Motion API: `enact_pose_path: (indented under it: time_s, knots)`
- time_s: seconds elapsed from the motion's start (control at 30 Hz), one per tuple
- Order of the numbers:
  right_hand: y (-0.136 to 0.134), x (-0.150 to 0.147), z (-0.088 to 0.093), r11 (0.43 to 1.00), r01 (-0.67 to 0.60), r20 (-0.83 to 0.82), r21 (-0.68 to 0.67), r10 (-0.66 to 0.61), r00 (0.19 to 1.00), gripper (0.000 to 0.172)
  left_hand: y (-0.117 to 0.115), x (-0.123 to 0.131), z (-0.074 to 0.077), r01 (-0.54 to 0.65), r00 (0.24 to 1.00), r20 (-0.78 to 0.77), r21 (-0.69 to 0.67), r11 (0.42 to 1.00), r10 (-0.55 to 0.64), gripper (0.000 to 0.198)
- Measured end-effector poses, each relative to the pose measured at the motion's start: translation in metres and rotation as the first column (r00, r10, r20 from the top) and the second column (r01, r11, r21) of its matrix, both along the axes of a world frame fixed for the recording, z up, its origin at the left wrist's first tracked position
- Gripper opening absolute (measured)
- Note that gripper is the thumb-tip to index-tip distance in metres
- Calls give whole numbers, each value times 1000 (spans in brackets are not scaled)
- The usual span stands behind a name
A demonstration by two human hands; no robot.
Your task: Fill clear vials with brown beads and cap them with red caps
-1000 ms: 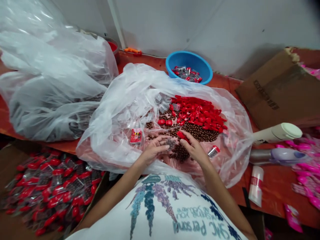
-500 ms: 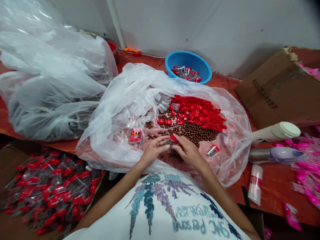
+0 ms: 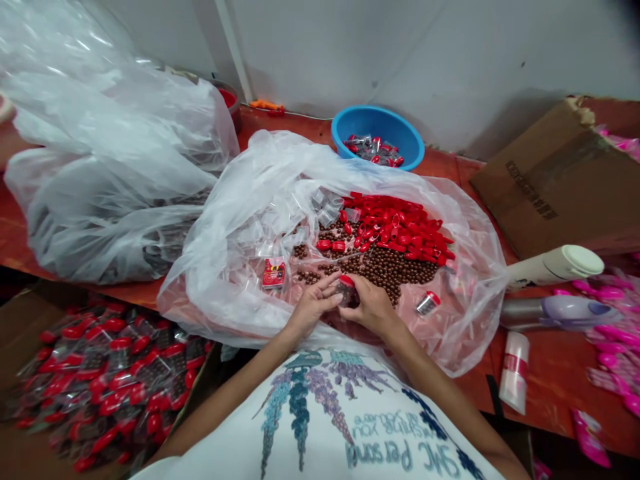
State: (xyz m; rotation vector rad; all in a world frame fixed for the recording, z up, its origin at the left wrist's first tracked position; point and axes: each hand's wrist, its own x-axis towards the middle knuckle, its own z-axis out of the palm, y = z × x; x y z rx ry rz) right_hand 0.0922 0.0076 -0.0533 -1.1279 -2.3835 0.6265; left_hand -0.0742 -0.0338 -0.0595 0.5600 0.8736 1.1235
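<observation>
Between my two hands is a small clear jar (image 3: 344, 293) with a red top and dark brown balls inside. My left hand (image 3: 316, 301) grips it from the left with fingers and thumb. On its other side my right hand (image 3: 371, 305) closes round it near the red top. Just beyond my hands lie loose brown balls (image 3: 395, 267) and a heap of red plastic caps (image 3: 400, 230). Clear empty cups (image 3: 327, 205) lie behind to the left, and a red printed packet (image 3: 273, 273) is left of my hands. Another filled jar (image 3: 428, 303) lies on its side to the right.
A clear plastic bag (image 3: 200, 267) spreads under the work. Behind it stands a blue basin (image 3: 383, 120) of filled jars. A box of filled jars (image 3: 120, 380) sits low left. Bottles (image 3: 555, 265) and a carton (image 3: 560, 180) stand right. Part of another person's hand (image 3: 6, 108) shows far left.
The jar is now more upright between my hands, its red top showing more. My right fingers have shifted round its right side. At the far left, part of another person's hand has come into view.
</observation>
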Motion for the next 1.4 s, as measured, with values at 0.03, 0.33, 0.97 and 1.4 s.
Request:
enact_pose_path:
  time_s: [0.03,0.33,0.97,1.4]
  knots:
    - [0,1,0,1000,-1,-8,-6,1,1000,59,0,0,1,-2,1000,5,-3,1000,2,67]
    - [-5,7,28,984,-90,16,-151,93,996,79,5,7,10,-32,995,85,-152,988,46,50]
    - [-19,-7,19,999,33,-36,-39,-35,999,98,9,14,19,33,998,-35,-227,973,-42,61]
    - [-27,-11,21,994,43,70,99,-50,996,78,5,18,10,-34,973,-233,-146,989,0,55]
